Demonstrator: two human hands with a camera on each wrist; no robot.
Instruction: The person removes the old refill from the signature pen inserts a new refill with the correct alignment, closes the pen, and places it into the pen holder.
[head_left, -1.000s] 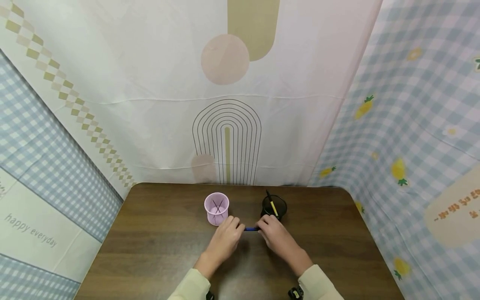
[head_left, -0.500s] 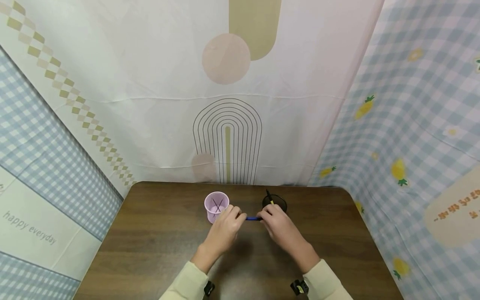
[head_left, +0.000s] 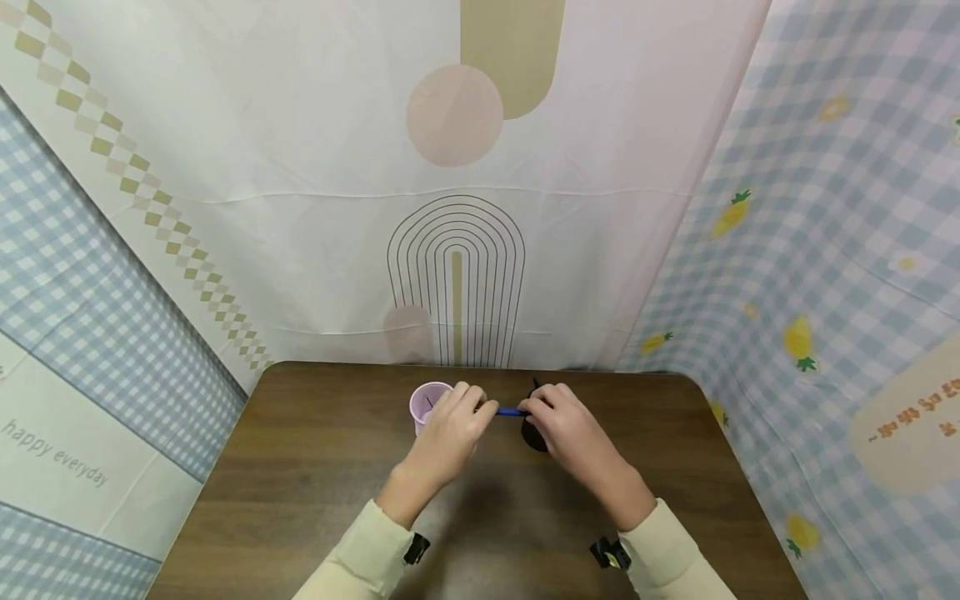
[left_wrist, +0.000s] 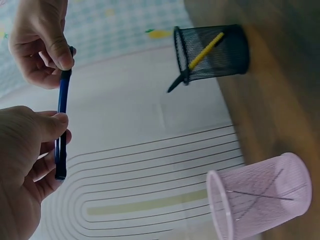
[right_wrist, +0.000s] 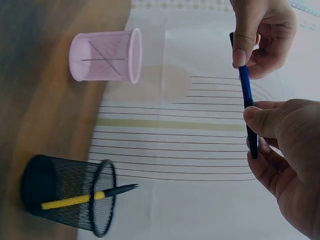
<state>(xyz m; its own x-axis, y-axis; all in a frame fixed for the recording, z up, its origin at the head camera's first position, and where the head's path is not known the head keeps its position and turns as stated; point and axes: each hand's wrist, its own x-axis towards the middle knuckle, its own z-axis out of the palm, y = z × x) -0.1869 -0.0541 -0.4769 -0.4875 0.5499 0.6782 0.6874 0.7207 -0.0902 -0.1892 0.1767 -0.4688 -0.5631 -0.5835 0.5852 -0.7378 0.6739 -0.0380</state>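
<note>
Both hands hold one blue pen [head_left: 511,412] level above the table. My left hand [head_left: 453,425] pinches one end, and my right hand [head_left: 566,429] pinches the other, dark end. Between them a short blue stretch of barrel shows. Behind my left hand stands a pink mesh pen cup [head_left: 426,402], partly covered. It holds thin dark crossed lines or sticks, clearer in the left wrist view. My right hand hides most of a black mesh pen cup [head_left: 534,437]. In the left wrist view, a yellow pen [left_wrist: 206,51] with a black end leans out of that black cup.
A brown wooden table [head_left: 322,467] lies under the hands. Its far edge meets a pale patterned cloth [head_left: 337,275], and blue checked cloth [head_left: 780,275] hangs at the sides.
Both hands have risen and moved away from me, carrying the blue pen with them. They now cover more of the two cups. The cups have not visibly moved.
</note>
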